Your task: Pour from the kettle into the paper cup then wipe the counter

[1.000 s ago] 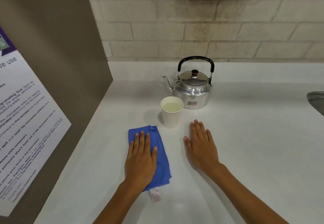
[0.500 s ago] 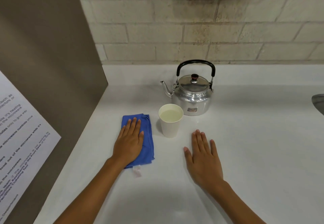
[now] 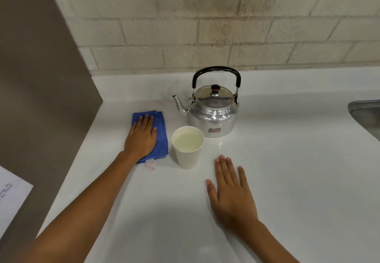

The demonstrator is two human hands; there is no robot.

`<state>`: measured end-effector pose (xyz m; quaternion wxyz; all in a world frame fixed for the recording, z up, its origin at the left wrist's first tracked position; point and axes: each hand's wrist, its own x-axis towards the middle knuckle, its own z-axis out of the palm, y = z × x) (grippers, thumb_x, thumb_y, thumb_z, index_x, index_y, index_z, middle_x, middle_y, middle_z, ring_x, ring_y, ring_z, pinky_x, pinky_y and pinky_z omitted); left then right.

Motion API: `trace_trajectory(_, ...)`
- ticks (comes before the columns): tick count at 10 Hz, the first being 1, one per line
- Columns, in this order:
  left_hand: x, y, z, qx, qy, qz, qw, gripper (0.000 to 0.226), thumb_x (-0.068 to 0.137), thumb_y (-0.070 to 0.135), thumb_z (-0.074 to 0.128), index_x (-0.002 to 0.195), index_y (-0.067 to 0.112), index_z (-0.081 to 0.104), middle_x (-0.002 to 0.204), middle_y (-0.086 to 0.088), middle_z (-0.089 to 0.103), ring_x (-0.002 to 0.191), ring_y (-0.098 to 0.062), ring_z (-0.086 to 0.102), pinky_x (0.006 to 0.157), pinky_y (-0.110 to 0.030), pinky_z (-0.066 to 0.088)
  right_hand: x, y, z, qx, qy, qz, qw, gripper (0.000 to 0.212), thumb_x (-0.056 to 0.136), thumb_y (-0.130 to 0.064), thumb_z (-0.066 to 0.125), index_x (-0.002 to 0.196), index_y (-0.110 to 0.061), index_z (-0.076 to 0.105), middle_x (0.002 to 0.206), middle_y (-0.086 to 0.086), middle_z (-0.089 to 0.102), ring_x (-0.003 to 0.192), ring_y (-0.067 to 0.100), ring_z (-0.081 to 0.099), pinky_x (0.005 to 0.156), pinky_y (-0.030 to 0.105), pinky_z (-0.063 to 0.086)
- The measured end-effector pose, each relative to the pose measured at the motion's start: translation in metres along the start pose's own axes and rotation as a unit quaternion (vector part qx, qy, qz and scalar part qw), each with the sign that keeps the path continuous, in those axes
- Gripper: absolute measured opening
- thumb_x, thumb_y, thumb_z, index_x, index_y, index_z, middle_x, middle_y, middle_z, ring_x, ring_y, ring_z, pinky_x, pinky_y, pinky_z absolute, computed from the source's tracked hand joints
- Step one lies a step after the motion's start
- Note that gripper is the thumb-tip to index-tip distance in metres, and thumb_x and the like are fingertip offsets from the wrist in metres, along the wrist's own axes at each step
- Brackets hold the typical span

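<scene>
A shiny metal kettle (image 3: 212, 116) with a black handle stands upright at the back of the white counter (image 3: 287, 180), spout pointing left. Just in front of it stands a white paper cup (image 3: 188, 155) with liquid inside. Left of the cup lies a folded blue cloth (image 3: 161, 137). My left hand (image 3: 141, 137) presses flat on the cloth, fingers pointing toward the wall. My right hand (image 3: 230, 192) lies flat and spread on the bare counter, to the right of the cup and nearer to me, holding nothing.
A brown panel (image 3: 41, 77) bearing a printed white notice (image 3: 12, 199) bounds the counter on the left. A pale brick wall (image 3: 205, 26) runs along the back. The edge of a metal sink (image 3: 366, 116) shows at the far right.
My left hand has slid the blue cloth away from me toward the wall, along the cup's left side. My right hand has stayed flat on the counter. Kettle and cup have not moved.
</scene>
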<state>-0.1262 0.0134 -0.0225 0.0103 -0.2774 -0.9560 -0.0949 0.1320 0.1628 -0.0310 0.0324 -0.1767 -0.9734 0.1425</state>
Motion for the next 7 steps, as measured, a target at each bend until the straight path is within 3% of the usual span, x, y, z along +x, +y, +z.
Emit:
trace_trajectory(2,0.030,-0.005,0.002,-0.020,-0.017,-0.005,1.000,0.050,0.097,0.023,0.023,0.142,0.004,0.016,0.153,-0.016,0.017,0.141,-0.031,0.014,0.116,-0.041,0.011,0.001,0.000,0.000,-0.001,-0.008,0.004,1.000,0.060,0.095,-0.050,0.005,0.137,-0.023,-0.027,0.152,-0.009,-0.024,0.134,0.007,-0.032,0.113,0.035,-0.020)
trace_trajectory(5,0.044,-0.012,-0.003,-0.003,-0.064,0.012,0.998,0.051,0.098,0.026,0.019,0.143,0.003,0.009,0.154,-0.015,0.010,0.143,-0.028,0.007,0.118,-0.042,0.008,-0.001,-0.001,-0.004,0.003,-0.016,0.007,1.000,0.062,0.094,-0.050,0.005,0.138,-0.020,-0.025,0.154,-0.007,-0.022,0.139,0.010,-0.027,0.114,0.036,-0.019)
trace_trajectory(7,0.034,-0.009,-0.014,-0.001,-0.060,-0.017,0.998,0.063,0.095,0.042,0.017,0.143,0.005,-0.003,0.155,-0.014,-0.003,0.143,-0.026,-0.003,0.118,-0.041,0.003,-0.002,-0.001,-0.005,-0.001,-0.030,0.008,1.000,0.062,0.094,-0.051,0.004,0.136,-0.019,-0.027,0.154,-0.006,-0.022,0.136,0.010,-0.029,0.115,0.036,-0.018)
